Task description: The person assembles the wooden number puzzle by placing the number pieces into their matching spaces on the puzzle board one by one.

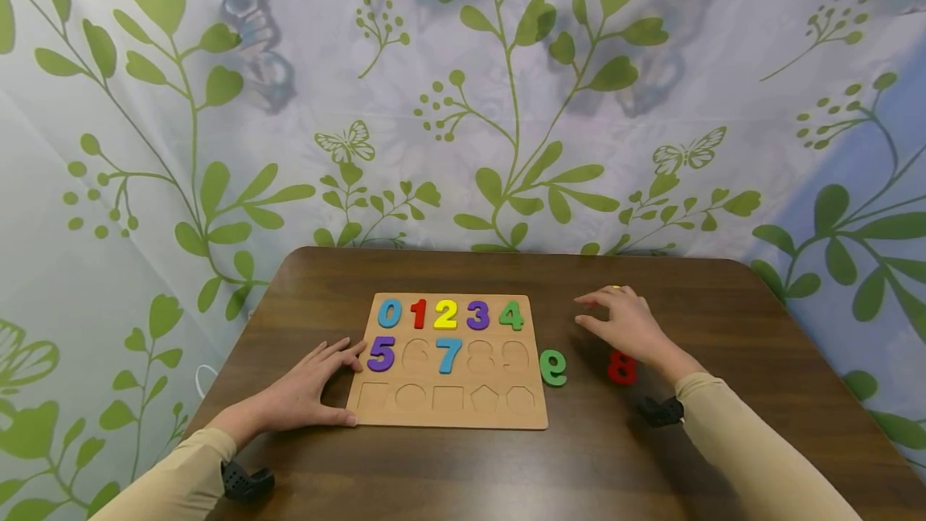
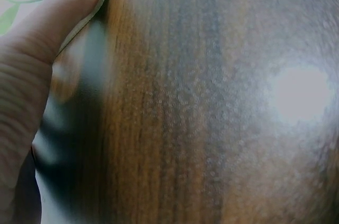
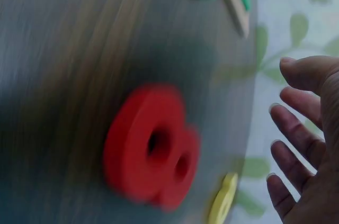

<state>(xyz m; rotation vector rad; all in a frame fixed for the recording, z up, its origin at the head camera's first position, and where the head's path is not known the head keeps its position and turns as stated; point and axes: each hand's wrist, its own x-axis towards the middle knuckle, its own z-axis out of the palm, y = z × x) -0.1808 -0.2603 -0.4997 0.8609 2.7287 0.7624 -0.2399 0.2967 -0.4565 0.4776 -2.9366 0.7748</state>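
Observation:
A wooden number puzzle board (image 1: 391, 408) lies on the table with coloured numerals 0 to 5 and a blue 7 (image 1: 448, 355) in their recesses. My left hand (image 1: 311, 391) rests at the board's left edge, fingers and thumb spread and touching it; in the left wrist view the thumb (image 2: 69, 7) lies on the rim. Over the table right of the board hovers my right hand (image 1: 628, 326), its fingers relaxed with nothing between them. Below it lies a red 8 (image 3: 151, 147), partly covered by the wrist in the head view.
Just right of the board lies a green numeral (image 1: 553, 368), a 6 or 9 by its shape. A yellow piece (image 3: 223, 200) sits beyond the red 8, mostly hidden by the hand in the head view. Behind the brown table (image 1: 463, 473) hangs a leaf-patterned curtain (image 1: 405, 183).

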